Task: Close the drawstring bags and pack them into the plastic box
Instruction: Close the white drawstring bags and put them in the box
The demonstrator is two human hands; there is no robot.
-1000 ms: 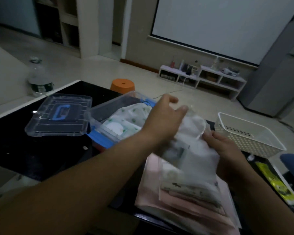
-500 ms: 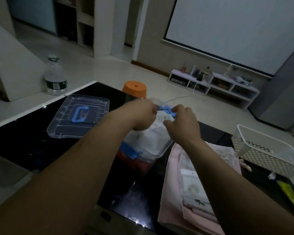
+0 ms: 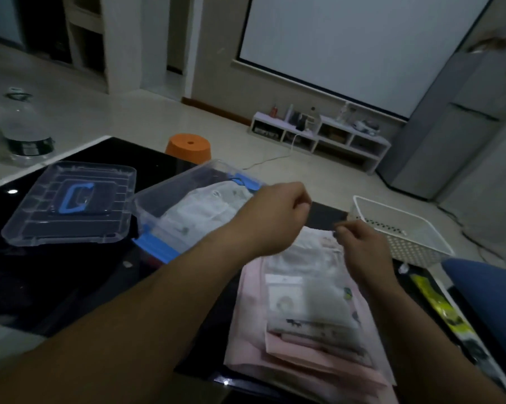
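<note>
— Two hands, what did they hold?
— Left hand (image 3: pixel 278 212) was curled in a loose fist, right hand (image 3: pixel 359 243) pinched; whether on a string, I cannot tell.
— And the bags?
— Soft white drawstring bags (image 3: pixel 205 208) lay inside the clear plastic box (image 3: pixel 152 211); a flat pink stack (image 3: pixel 298 316) was on the glossy black surface (image 3: pixel 71 272).

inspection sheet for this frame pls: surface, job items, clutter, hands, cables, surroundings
Surface: glossy black table, light glare spots.
Job's things: open clear plastic box with blue latches, white drawstring bags inside; its lid lies flat to the left; stack of pink and white bags in front of the person.
Clutter: white perforated basket, water bottle, yellow packet.
Hands: left hand fisted above the box edge; right hand pinched over the stack; what they hold is blurred.
Cables: white cord on the floor.
Surroundings: orange stool, low white shelf, projector screen.
</note>
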